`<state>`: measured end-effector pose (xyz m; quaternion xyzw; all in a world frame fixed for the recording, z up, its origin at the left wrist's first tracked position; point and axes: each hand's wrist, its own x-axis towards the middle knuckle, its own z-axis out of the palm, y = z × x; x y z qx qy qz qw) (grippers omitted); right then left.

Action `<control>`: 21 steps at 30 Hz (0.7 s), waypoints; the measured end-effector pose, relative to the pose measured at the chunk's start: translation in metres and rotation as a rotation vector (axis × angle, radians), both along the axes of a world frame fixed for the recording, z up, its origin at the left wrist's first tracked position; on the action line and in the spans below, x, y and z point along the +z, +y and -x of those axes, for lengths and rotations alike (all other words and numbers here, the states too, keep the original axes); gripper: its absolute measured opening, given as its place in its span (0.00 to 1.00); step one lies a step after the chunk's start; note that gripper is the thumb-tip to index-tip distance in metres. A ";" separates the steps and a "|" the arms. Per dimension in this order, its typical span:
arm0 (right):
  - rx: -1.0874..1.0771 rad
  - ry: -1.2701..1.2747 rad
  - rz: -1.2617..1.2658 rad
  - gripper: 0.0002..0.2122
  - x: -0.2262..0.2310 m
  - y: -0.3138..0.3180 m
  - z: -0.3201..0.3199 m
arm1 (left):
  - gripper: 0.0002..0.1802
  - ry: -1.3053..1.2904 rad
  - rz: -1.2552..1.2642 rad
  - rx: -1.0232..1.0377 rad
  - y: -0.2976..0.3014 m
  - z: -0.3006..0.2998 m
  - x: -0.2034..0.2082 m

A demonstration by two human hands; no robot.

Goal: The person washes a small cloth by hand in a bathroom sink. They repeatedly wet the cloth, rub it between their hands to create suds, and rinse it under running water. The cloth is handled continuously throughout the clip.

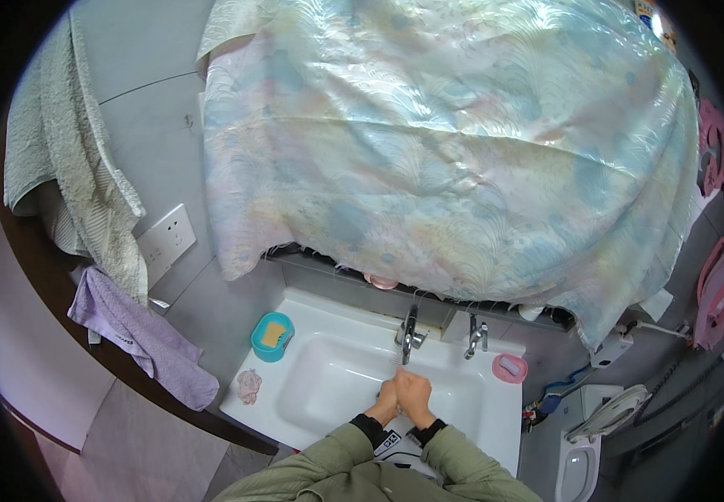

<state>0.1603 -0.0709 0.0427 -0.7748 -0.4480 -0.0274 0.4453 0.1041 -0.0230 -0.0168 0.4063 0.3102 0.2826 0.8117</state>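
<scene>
My left hand (pixel 386 402) and my right hand (pixel 415 393) are pressed together over the white sink (pixel 312 393), just below the spout of a dark metal faucet (pixel 410 330). The fingers of both are curled in. What lies between them, if anything, is hidden. Both olive sleeves end in dark cuffs at my wrists. On the rim to the left, a teal soap dish (pixel 259 350) bears a yellow bar of soap (pixel 273 335). Near it lies a crumpled pale pink thing (pixel 248 386), perhaps a bath puff.
A second faucet (pixel 476 337) and a pink soap dish (pixel 500 376) stand on the right. Above hangs a shiny pastel cloth (pixel 429 159) over a shelf. A purple towel (pixel 144 335) and a grey-green towel (pixel 69 125) hang left. A toilet (pixel 580 468) is at lower right.
</scene>
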 end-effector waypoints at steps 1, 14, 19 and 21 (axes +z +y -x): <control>-0.060 0.034 0.011 0.20 0.000 0.000 0.000 | 0.27 0.084 0.113 0.005 -0.002 0.000 0.003; -0.228 0.055 -0.105 0.20 -0.002 0.002 -0.009 | 0.21 0.128 0.089 -0.063 0.006 0.002 0.007; 0.106 -0.006 0.108 0.20 -0.005 0.002 0.003 | 0.20 -0.385 0.137 -0.353 0.019 0.005 0.000; -0.028 0.134 0.029 0.20 -0.005 0.000 0.003 | 0.21 -0.757 0.217 -0.670 0.017 0.009 0.006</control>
